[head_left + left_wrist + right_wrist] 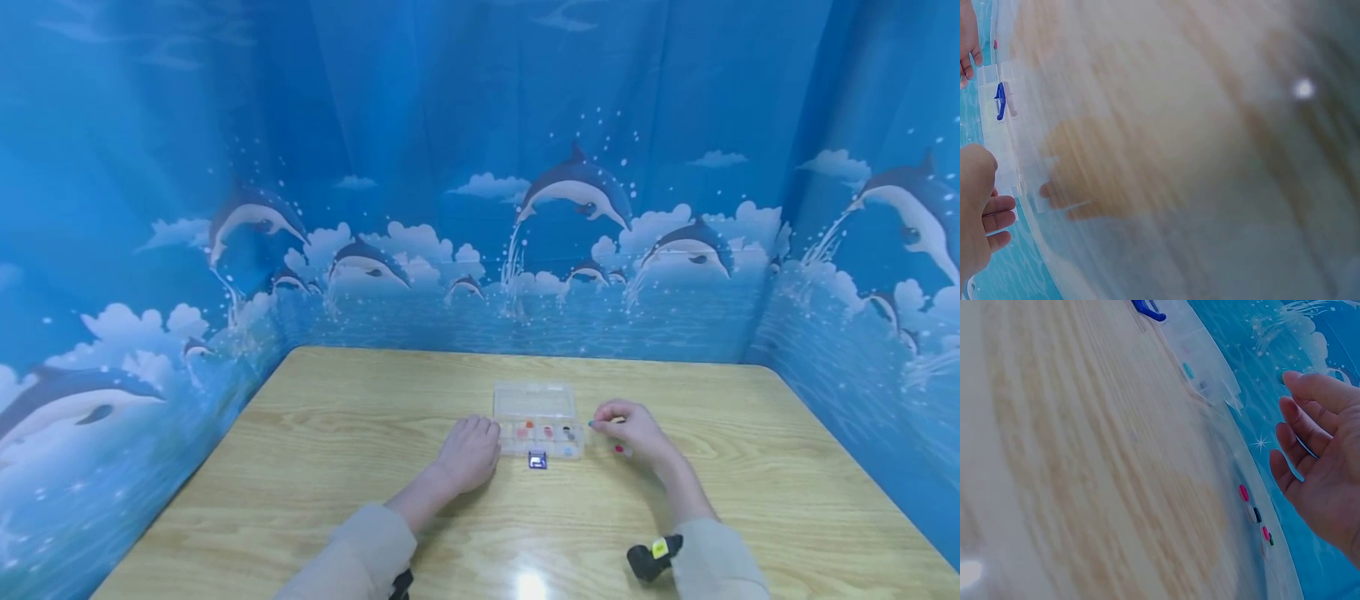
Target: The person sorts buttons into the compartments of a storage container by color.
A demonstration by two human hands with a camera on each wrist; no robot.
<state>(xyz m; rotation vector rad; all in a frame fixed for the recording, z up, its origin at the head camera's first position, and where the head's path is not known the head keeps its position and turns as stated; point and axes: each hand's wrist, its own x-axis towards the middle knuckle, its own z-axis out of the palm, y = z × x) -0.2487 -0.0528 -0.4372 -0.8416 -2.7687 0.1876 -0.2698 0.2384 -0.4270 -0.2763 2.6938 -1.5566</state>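
Observation:
A clear compartment box (504, 447) lies with its lid (534, 400) raised at the back; small orange, red, dark and light-blue pieces sit in its compartments. My left hand (471, 452) holds the box's left end, thumb and bent fingers about its corner in the left wrist view. Just off the right side, my right hand (636, 432) pinches a small green-teal capsule (591, 423) between thumb and forefinger; the other fingers hang loosely bent. Below it, a pink capsule (1244, 492), a white-and-dark capsule (1254, 514) and a pink-and-green one (1266, 534) lie on the table.
A small blue-purple piece (537, 460) stands at the box's front edge. The wood-grain table (360, 417) extends around both hands. A blue dolphin-print curtain (450, 167) encloses the back and sides. A black wrist device (652, 560) sits by the right sleeve.

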